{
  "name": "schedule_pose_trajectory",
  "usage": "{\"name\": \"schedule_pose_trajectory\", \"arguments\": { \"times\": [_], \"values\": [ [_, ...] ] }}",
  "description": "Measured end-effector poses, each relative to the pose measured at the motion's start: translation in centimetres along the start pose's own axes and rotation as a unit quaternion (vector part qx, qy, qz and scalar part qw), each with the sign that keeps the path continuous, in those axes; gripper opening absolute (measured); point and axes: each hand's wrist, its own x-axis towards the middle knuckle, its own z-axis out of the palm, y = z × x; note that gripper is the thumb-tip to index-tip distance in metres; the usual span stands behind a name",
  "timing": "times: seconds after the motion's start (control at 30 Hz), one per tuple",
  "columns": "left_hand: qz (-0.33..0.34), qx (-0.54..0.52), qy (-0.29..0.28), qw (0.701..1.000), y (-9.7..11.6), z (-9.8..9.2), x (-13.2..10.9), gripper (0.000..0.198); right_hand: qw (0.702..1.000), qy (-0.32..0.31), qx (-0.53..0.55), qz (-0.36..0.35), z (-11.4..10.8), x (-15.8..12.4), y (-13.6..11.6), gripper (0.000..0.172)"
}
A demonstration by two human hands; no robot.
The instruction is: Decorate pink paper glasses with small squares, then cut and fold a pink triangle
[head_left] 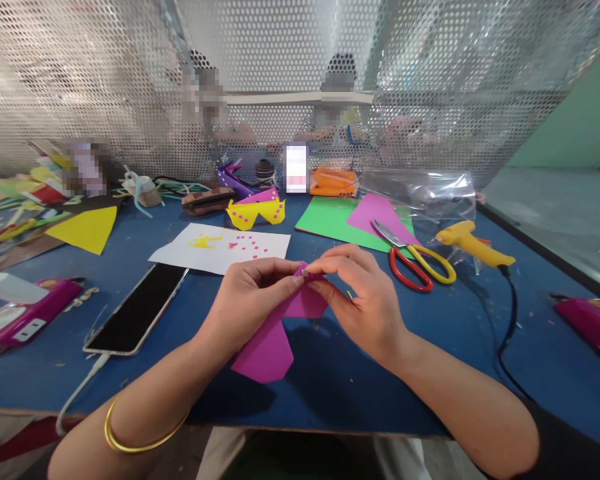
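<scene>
Between my two hands is a magenta paper cutout (267,350), shaped like glasses with rounded lobes. My left hand (253,293) pinches it near the middle, thumb on top, and one lobe hangs below that hand. The fingertips of my right hand (365,293) are closed on its upper edge; something small and pale shows at the fingertips, too small to name. Just beyond the hands lies a white sheet (180,250) with small yellow and pink paper bits on it. Behind that sheet stand yellow paper glasses (257,213) dotted with pink squares.
Scissors (413,257) with red and yellow handles lie to the right, near a yellow glue gun (473,243) and its cord. Green card (325,217) sits behind. At left are a charging phone (137,310) and a magenta power strip (35,317). Perforated metal (280,40) closes the back.
</scene>
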Motion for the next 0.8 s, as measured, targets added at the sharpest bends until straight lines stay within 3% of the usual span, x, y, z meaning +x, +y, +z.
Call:
{"name": "schedule_pose_trajectory", "arguments": {
  "times": [0.63, 0.73, 0.8],
  "values": [
    [0.006, 0.005, 0.016, 1.000, -0.05, 0.17, 0.15, 0.009, 1.000, 0.005, -0.016, 0.015, 0.01, -0.22, -0.22, 0.003],
    [0.003, -0.006, 0.018, 1.000, -0.04, 0.15, 0.13, 0.008, 0.999, 0.011, 0.015, 0.043, -0.13, -0.15, -0.33, 0.005],
    [0.000, -0.017, 0.026, 1.000, -0.13, 0.14, 0.10, 0.007, 0.993, 0.029, 0.041, 0.104, -0.22, -0.06, -0.35, 0.010]
  ]
}}
